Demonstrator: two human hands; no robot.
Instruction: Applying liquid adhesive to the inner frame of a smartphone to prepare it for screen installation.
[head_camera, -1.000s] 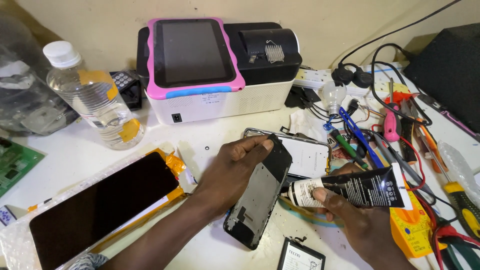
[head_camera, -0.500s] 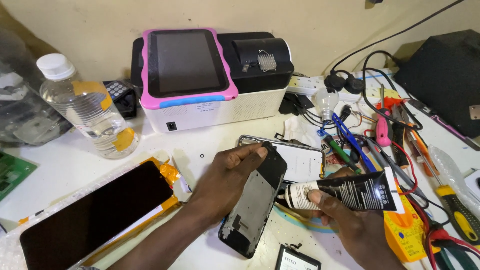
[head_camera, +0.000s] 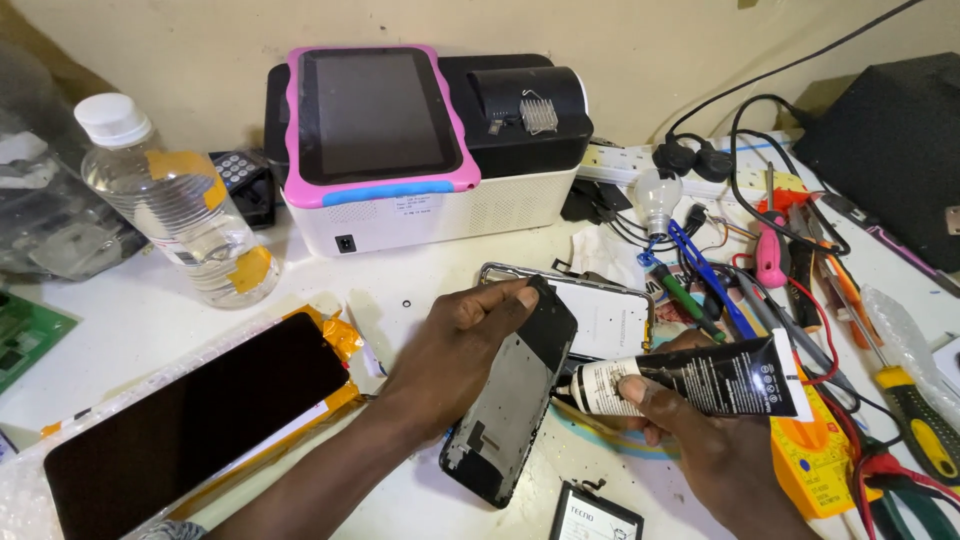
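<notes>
My left hand grips a black phone frame by its upper edge and holds it tilted above the white table. In my right hand is a black glue tube with a white neck, its nozzle touching the frame's right edge. Behind the frame lies a phone back housing, white inside with a metal rim. A small black battery lies below, near the table's front edge.
A dark phone screen on bubble wrap lies at the left, with a water bottle behind it. A pink-cased tablet leans on a white printer. Screwdrivers, pliers, cables, a bulb and a yellow multimeter crowd the right.
The view has shifted slightly. My hands keep their hold on the frame and the tube, with the nozzle staying at the frame's right edge.
</notes>
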